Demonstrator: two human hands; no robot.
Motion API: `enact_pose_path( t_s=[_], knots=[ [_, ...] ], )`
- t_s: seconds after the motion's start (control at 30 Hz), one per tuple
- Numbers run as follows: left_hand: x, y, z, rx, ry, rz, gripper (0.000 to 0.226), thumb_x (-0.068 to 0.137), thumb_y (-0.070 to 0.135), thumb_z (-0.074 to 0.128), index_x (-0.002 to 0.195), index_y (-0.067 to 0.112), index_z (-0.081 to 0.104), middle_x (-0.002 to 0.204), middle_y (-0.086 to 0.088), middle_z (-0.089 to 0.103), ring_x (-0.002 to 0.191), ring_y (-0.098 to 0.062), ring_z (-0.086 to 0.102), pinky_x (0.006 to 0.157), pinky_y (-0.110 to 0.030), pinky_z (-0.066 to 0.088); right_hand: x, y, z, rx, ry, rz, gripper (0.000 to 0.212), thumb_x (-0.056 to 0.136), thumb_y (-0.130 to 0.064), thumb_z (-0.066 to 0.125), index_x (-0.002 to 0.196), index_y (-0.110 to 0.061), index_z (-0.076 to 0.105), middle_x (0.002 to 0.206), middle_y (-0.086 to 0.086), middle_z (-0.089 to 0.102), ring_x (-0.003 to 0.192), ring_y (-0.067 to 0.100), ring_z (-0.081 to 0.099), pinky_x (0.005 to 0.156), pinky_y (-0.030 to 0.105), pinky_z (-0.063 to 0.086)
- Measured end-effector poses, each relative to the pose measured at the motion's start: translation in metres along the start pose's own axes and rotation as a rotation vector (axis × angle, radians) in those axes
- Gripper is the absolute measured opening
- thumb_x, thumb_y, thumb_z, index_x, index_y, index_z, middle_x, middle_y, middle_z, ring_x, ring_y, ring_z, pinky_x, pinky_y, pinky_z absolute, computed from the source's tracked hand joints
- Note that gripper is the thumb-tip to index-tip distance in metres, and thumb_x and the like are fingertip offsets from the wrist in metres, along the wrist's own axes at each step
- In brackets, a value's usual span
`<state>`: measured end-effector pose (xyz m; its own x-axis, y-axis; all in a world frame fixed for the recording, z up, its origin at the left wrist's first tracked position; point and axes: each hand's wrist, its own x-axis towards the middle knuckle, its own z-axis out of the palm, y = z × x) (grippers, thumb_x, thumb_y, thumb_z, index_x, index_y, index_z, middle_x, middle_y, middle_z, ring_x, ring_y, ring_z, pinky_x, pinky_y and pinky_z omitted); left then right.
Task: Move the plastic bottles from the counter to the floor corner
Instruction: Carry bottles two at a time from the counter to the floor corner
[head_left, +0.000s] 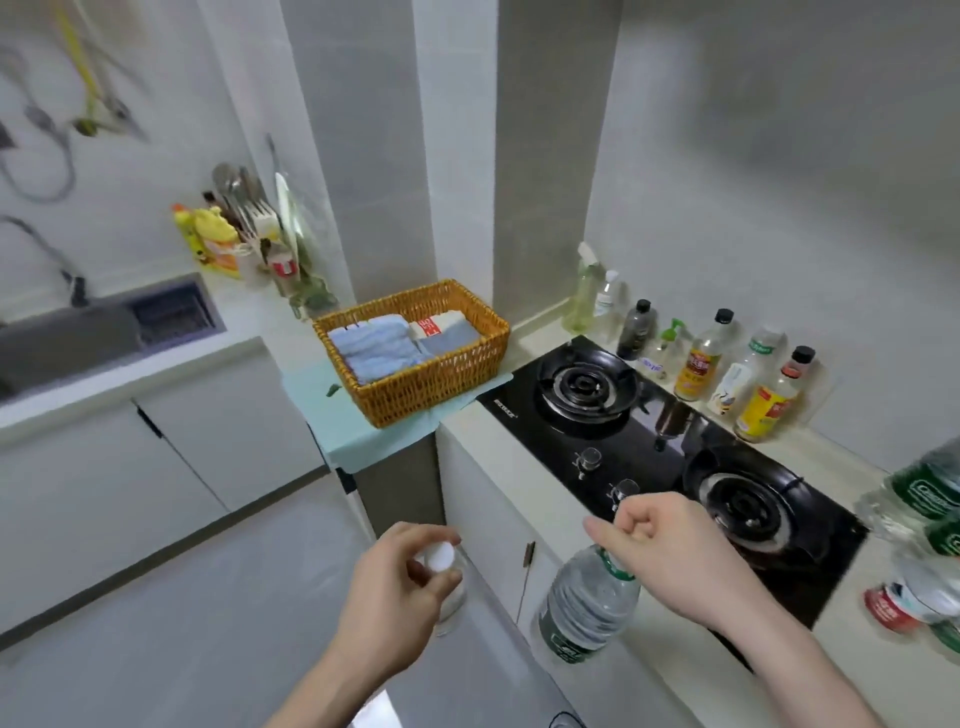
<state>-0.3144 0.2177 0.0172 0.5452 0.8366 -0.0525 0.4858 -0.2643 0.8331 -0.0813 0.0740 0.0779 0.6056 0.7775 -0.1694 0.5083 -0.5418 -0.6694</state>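
My left hand (397, 577) curls round the neck of a clear white-capped bottle (441, 566), thumb and fingers closed just under the cap, and it hangs out over the floor. My right hand (670, 551) pinches the top of a green-labelled water bottle (587, 608), fingers folded tight over its cap, and the bottle dangles in front of the cabinet face, below the counter edge. At about three o'clock from that hand, more plastic bottles (919, 519) lie crowded on the counter (852, 654) by the frame edge. The black gas hob (670, 441) sits at twelve o'clock, a row of condiment bottles (727, 364) behind it, and a wicker basket (415, 358) at eleven o'clock.
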Motion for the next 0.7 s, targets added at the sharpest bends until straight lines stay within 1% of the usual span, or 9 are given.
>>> enact_pose_path(
  t_s=[0.07, 0.17, 0.2, 0.3, 0.37, 0.43, 0.5, 0.6, 0.7],
  knots=[
    [0.002, -0.009, -0.017, -0.031, 0.075, -0.062, 0.025, 0.085, 0.013, 0.078, 0.094, 0.036, 0.073, 0.09, 0.014, 0.064, 0.067, -0.004, 0.058, 0.061, -0.013, 0.046, 0.017, -0.02, 0.012, -0.009, -0.055, -0.057, 0.047, 0.088, -0.046, 0.071, 0.059, -0.012, 0.057, 0.04, -0.007, 0.044, 0.041, 0.008, 0.036, 0.046, 0.018, 0.028],
    [0.007, -0.022, -0.034, -0.074, 0.177, -0.159, 0.025, 0.085, 0.013, 0.077, 0.095, 0.035, 0.074, 0.071, 0.01, 0.058, 0.057, -0.003, 0.054, 0.054, -0.013, 0.042, 0.045, -0.046, 0.031, -0.017, -0.145, -0.15, 0.046, 0.088, -0.046, 0.072, 0.059, -0.012, 0.059, 0.041, -0.007, 0.045, 0.041, 0.007, 0.036, 0.051, 0.023, 0.034],
    [0.008, -0.024, -0.039, -0.087, 0.206, -0.188, 0.024, 0.086, 0.013, 0.077, 0.096, 0.034, 0.074, 0.068, 0.009, 0.056, 0.056, -0.002, 0.054, 0.052, -0.012, 0.041, 0.055, -0.054, 0.037, -0.021, -0.179, -0.181, 0.045, 0.088, -0.046, 0.072, 0.061, -0.01, 0.06, 0.041, -0.007, 0.045, 0.042, 0.007, 0.036, 0.052, 0.023, 0.035],
    [0.008, -0.032, -0.049, -0.084, 0.318, -0.253, 0.024, 0.085, 0.014, 0.079, 0.097, 0.034, 0.074, 0.072, 0.012, 0.055, 0.058, 0.0, 0.055, 0.057, -0.011, 0.042, 0.081, -0.074, 0.058, -0.046, -0.28, -0.28, 0.047, 0.088, -0.047, 0.072, 0.064, -0.007, 0.061, 0.044, -0.006, 0.043, 0.044, 0.006, 0.034, 0.052, 0.023, 0.033],
    [0.005, -0.035, -0.055, -0.108, 0.402, -0.287, 0.024, 0.083, 0.013, 0.08, 0.095, 0.034, 0.075, 0.073, 0.012, 0.057, 0.056, -0.002, 0.054, 0.057, -0.01, 0.041, 0.097, -0.087, 0.07, -0.062, -0.335, -0.34, 0.049, 0.088, -0.046, 0.072, 0.059, -0.01, 0.058, 0.043, -0.006, 0.042, 0.043, 0.007, 0.035, 0.05, 0.021, 0.032],
    [0.002, -0.038, -0.06, -0.131, 0.479, -0.314, 0.026, 0.082, 0.012, 0.081, 0.093, 0.034, 0.074, 0.083, 0.011, 0.063, 0.057, -0.004, 0.054, 0.058, -0.01, 0.042, 0.109, -0.1, 0.082, -0.078, -0.394, -0.386, 0.049, 0.089, -0.045, 0.071, 0.054, -0.015, 0.053, 0.042, -0.006, 0.043, 0.043, 0.007, 0.038, 0.051, 0.021, 0.034],
    [-0.004, -0.042, -0.066, -0.144, 0.55, -0.354, 0.027, 0.082, 0.011, 0.08, 0.093, 0.034, 0.074, 0.091, 0.011, 0.066, 0.061, -0.005, 0.055, 0.06, -0.01, 0.043, 0.12, -0.113, 0.097, -0.099, -0.457, -0.436, 0.05, 0.09, -0.046, 0.071, 0.053, -0.017, 0.051, 0.042, -0.006, 0.043, 0.043, 0.007, 0.039, 0.053, 0.022, 0.035],
    [-0.017, -0.051, -0.077, -0.159, 0.645, -0.427, 0.026, 0.082, 0.011, 0.079, 0.094, 0.034, 0.074, 0.096, 0.013, 0.068, 0.065, -0.004, 0.057, 0.062, -0.01, 0.044, 0.13, -0.134, 0.121, -0.148, -0.538, -0.517, 0.05, 0.088, -0.045, 0.072, 0.055, -0.013, 0.052, 0.042, -0.006, 0.043, 0.044, 0.007, 0.04, 0.057, 0.028, 0.04],
    [-0.026, -0.06, -0.093, -0.2, 0.73, -0.469, 0.028, 0.082, 0.008, 0.077, 0.094, 0.034, 0.074, 0.098, 0.011, 0.068, 0.066, -0.005, 0.059, 0.061, -0.011, 0.046, 0.141, -0.164, 0.143, -0.168, -0.58, -0.592, 0.05, 0.087, -0.043, 0.073, 0.054, -0.014, 0.05, 0.042, -0.006, 0.042, 0.045, 0.007, 0.039, 0.057, 0.028, 0.039]
  ],
)
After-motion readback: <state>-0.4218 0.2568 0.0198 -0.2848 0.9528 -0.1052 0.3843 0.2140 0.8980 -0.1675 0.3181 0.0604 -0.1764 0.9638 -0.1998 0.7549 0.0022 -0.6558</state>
